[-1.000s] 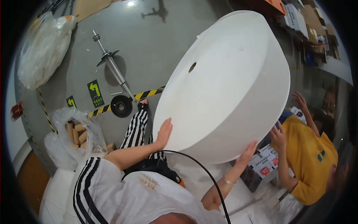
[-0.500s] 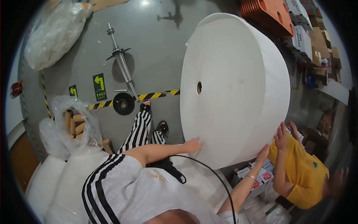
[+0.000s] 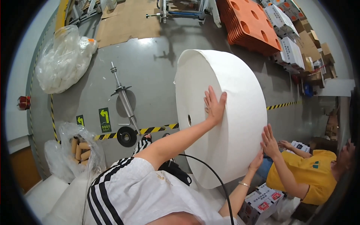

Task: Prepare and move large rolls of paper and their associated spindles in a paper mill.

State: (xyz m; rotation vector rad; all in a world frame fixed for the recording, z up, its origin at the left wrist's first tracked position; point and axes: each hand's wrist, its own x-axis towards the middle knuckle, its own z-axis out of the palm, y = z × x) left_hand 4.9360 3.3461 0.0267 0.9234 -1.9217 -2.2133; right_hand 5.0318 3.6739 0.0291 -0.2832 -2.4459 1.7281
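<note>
A very large white roll point(image 3: 232, 123) of wound material stands nearly upright on its edge, its flat face with a small core hole turned left. My left hand point(image 3: 214, 107) lies flat on its curved rim near the top, fingers spread. My right hand point(image 3: 257, 162), with a bracelet on the wrist, presses against the rim lower on the right. Just above my right hand, a hand point(image 3: 269, 140) of a person in a yellow shirt point(image 3: 307, 174) also presses on the roll.
A metal shaft point(image 3: 122, 95) with a black disc lies on the grey floor by yellow-black tape point(image 3: 150, 129). A clear bag of cardboard tubes point(image 3: 80, 150) sits lower left, a bag of white scrap point(image 3: 62, 60) upper left. Orange pallets point(image 3: 251, 22) and cartons point(image 3: 258, 202) stand at right.
The roll has swung from a tilt with its flat face towards me to nearly upright on its edge. My left hand moved from the flat face onto the curved rim.
</note>
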